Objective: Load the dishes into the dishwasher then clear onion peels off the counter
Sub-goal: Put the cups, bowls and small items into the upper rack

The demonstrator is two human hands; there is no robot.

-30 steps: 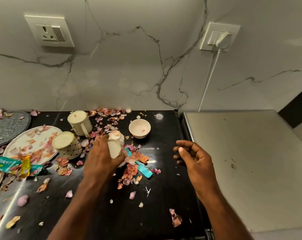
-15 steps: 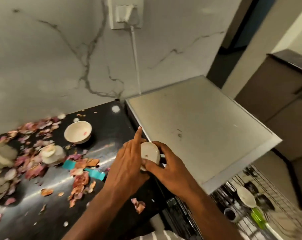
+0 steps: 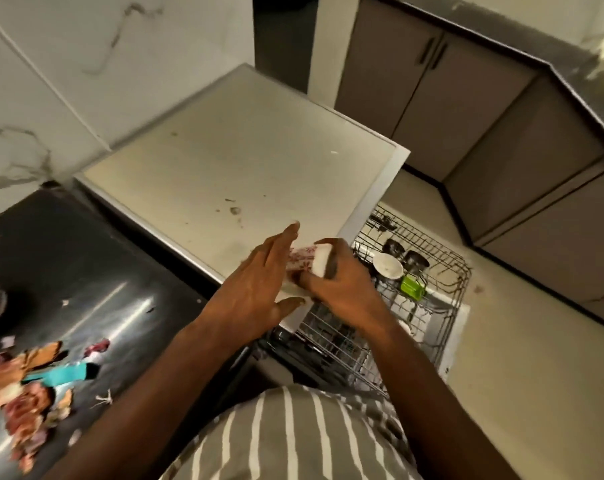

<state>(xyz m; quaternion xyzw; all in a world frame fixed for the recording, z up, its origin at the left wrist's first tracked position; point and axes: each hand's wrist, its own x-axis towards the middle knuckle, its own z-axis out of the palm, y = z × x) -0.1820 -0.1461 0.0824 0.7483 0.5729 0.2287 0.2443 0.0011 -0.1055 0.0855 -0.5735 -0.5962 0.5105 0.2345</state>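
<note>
Having swung from counter to rack point(image 3: 442, 271): cup point(image 3: 309, 260), both hands' grip.

- Onion peels point(image 3: 23, 386) lie on the table point(image 3: 85, 271), far left.
- Dishwasher point(image 3: 238, 161) stands right of the table.
- Its rack point(image 3: 442, 271), pulled out, holds a bowl point(image 3: 387, 266).
</note>
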